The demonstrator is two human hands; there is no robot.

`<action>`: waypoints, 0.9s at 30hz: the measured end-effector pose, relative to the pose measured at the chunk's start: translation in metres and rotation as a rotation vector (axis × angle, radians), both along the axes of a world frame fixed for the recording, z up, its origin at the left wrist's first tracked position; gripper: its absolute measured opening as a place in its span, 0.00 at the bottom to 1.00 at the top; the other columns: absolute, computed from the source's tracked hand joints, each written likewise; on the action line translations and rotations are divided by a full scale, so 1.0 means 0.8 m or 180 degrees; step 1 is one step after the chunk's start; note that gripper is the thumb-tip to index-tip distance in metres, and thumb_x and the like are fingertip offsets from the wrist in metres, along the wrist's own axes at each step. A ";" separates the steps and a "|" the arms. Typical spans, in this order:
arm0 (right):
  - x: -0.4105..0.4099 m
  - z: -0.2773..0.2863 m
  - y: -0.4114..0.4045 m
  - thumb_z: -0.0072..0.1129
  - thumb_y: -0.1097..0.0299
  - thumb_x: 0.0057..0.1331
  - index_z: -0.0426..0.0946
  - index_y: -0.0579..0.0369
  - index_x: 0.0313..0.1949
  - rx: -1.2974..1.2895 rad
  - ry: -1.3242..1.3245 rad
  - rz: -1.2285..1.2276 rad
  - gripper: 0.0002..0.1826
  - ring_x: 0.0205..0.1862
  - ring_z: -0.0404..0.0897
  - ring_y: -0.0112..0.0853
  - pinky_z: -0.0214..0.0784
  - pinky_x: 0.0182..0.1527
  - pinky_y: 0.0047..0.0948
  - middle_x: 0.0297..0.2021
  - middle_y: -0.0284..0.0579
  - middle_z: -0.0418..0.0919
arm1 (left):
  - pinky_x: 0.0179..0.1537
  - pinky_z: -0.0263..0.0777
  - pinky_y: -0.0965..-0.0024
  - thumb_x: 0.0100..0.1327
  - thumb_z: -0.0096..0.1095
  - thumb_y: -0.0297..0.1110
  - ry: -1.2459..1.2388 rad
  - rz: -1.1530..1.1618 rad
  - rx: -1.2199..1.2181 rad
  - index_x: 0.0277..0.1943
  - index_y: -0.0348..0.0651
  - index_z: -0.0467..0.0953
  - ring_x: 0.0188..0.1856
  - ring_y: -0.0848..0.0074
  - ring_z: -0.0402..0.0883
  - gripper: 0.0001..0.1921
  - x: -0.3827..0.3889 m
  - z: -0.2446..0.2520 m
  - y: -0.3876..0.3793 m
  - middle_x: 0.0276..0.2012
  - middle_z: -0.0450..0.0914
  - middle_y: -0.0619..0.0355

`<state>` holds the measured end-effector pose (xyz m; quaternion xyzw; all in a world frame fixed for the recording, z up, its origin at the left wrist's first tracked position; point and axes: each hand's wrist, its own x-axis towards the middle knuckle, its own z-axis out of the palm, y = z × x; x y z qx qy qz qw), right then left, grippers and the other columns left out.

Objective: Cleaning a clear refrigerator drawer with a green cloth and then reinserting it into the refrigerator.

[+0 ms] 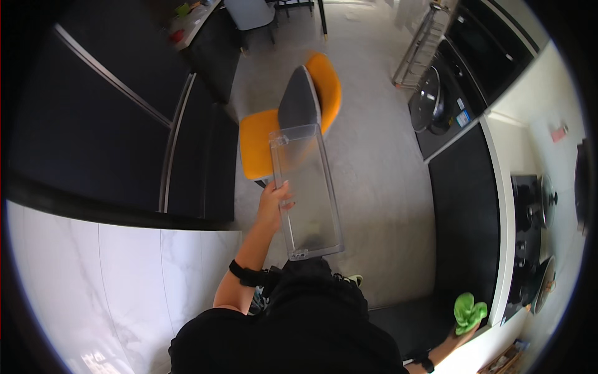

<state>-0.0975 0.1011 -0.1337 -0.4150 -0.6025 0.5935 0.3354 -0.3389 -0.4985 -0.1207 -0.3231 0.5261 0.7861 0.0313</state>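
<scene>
My left hand (275,205) grips the long left side of a clear plastic refrigerator bin (310,187), its thumb and fingers over the rim. The bin is held out in front of my body above the floor, and an orange and grey chair (259,145) shows behind and through its far end. Far to the lower right, my right hand (462,334) holds a bunched green cloth (467,313) beside the counter edge. Part of that hand is hidden by the cloth.
Dark cabinet doors (93,126) stand at the left, above a marbled white panel (126,276). To the right are a white counter (507,233), a black cooktop (523,243) with lidded pans, and a front-loading washer (427,103). Behind it leans a metal rack (420,46).
</scene>
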 end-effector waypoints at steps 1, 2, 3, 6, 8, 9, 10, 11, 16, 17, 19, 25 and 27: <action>-0.048 -0.021 -0.013 0.45 0.55 0.67 0.63 0.60 0.59 -0.0233 0.0079 0.0392 0.27 0.47 0.76 0.36 0.71 0.46 0.37 0.48 0.49 0.73 | 0.42 0.67 0.66 0.59 0.60 0.40 0.0011 0.0100 0.0054 0.50 0.45 0.69 0.42 0.75 0.69 0.18 -0.005 -0.004 -0.012 0.41 0.69 0.62; -0.098 -0.032 -0.030 0.47 0.55 0.65 0.66 0.61 0.57 -0.0648 -0.0136 0.1180 0.26 0.44 0.77 0.35 0.71 0.45 0.35 0.46 0.48 0.75 | 0.40 0.68 0.68 0.59 0.60 0.41 0.0011 0.0219 0.0104 0.49 0.45 0.69 0.41 0.76 0.69 0.17 -0.007 -0.006 -0.025 0.40 0.69 0.63; -0.153 -0.039 -0.048 0.50 0.56 0.64 0.68 0.61 0.54 -0.1045 -0.0367 0.1974 0.25 0.41 0.78 0.34 0.71 0.43 0.32 0.44 0.47 0.76 | 0.40 0.68 0.68 0.59 0.60 0.41 0.0022 0.0264 0.0136 0.49 0.45 0.69 0.41 0.76 0.69 0.17 -0.008 -0.009 -0.038 0.40 0.69 0.63; -0.287 -0.048 -0.163 0.56 0.64 0.59 0.73 0.62 0.49 0.1011 -0.2059 0.2847 0.20 0.37 0.78 0.32 0.69 0.41 0.29 0.38 0.46 0.78 | 0.42 0.67 0.65 0.60 0.60 0.40 -0.0075 0.0659 -0.0006 0.50 0.45 0.69 0.41 0.75 0.70 0.18 -0.002 -0.011 -0.087 0.38 0.70 0.62; -0.340 -0.046 -0.237 0.58 0.66 0.57 0.75 0.64 0.45 0.1016 -0.1414 0.2940 0.18 0.35 0.77 0.30 0.68 0.39 0.29 0.33 0.46 0.79 | 0.39 0.68 0.67 0.59 0.60 0.41 -0.0279 0.1077 -0.0334 0.50 0.45 0.69 0.39 0.76 0.70 0.18 0.013 -0.014 -0.111 0.38 0.70 0.63; -0.359 -0.041 -0.276 0.59 0.66 0.57 0.76 0.65 0.43 0.1091 -0.1034 0.2945 0.17 0.34 0.77 0.30 0.69 0.38 0.29 0.31 0.46 0.79 | 0.39 0.68 0.67 0.59 0.60 0.41 -0.0295 0.1178 -0.0340 0.50 0.45 0.69 0.39 0.76 0.70 0.18 0.021 -0.012 -0.118 0.38 0.70 0.63; -0.380 -0.037 -0.303 0.56 0.69 0.54 0.77 0.65 0.39 0.1340 -0.0856 0.3034 0.14 0.33 0.77 0.30 0.68 0.38 0.29 0.30 0.46 0.78 | 0.38 0.68 0.68 0.59 0.60 0.40 -0.0319 0.1320 -0.0423 0.50 0.46 0.69 0.39 0.77 0.70 0.17 0.029 -0.013 -0.123 0.38 0.71 0.64; -0.397 -0.035 -0.311 0.56 0.69 0.54 0.77 0.65 0.39 0.1336 -0.0833 0.3142 0.14 0.33 0.77 0.30 0.68 0.38 0.29 0.30 0.46 0.78 | 0.37 0.68 0.69 0.59 0.60 0.40 -0.0345 0.1463 -0.0514 0.50 0.47 0.69 0.39 0.78 0.70 0.17 0.037 -0.012 -0.126 0.38 0.71 0.65; -0.492 -0.066 -0.353 0.49 0.76 0.48 0.76 0.65 0.31 0.1301 -0.0409 0.3832 0.11 0.31 0.74 0.28 0.67 0.36 0.25 0.29 0.43 0.76 | 0.38 0.66 0.70 0.59 0.61 0.41 -0.0702 0.2190 -0.0485 0.50 0.50 0.68 0.38 0.79 0.69 0.18 0.058 -0.048 -0.130 0.37 0.70 0.66; -0.512 -0.066 -0.367 0.48 0.77 0.48 0.77 0.64 0.31 0.1444 0.0094 0.3914 0.11 0.31 0.74 0.25 0.66 0.34 0.22 0.29 0.41 0.77 | 0.37 0.67 0.69 0.60 0.60 0.41 -0.0687 0.2345 -0.0391 0.50 0.51 0.69 0.39 0.79 0.70 0.16 0.057 -0.051 -0.127 0.38 0.70 0.66; -0.544 -0.038 -0.402 0.47 0.77 0.47 0.77 0.63 0.30 0.0872 -0.0109 0.4336 0.11 0.30 0.74 0.25 0.66 0.33 0.21 0.28 0.41 0.77 | 0.38 0.68 0.67 0.59 0.60 0.40 -0.0678 0.2348 -0.0409 0.49 0.50 0.69 0.39 0.76 0.70 0.16 0.044 -0.024 -0.115 0.38 0.70 0.64; -0.635 -0.018 -0.505 0.49 0.77 0.51 0.77 0.62 0.31 0.0236 -0.0432 0.5763 0.09 0.22 0.72 0.20 0.62 0.26 0.20 0.22 0.38 0.76 | 0.43 0.66 0.61 0.58 0.62 0.45 -0.0022 0.2931 0.0090 0.56 0.47 0.66 0.44 0.72 0.68 0.25 0.038 0.027 -0.099 0.44 0.68 0.61; -0.661 -0.014 -0.530 0.50 0.75 0.54 0.77 0.63 0.32 0.0298 -0.0428 0.5834 0.09 0.21 0.72 0.20 0.62 0.25 0.20 0.22 0.37 0.76 | 0.43 0.67 0.61 0.59 0.61 0.45 0.0081 0.3242 -0.0076 0.56 0.45 0.65 0.45 0.70 0.67 0.25 0.046 0.041 -0.095 0.44 0.68 0.56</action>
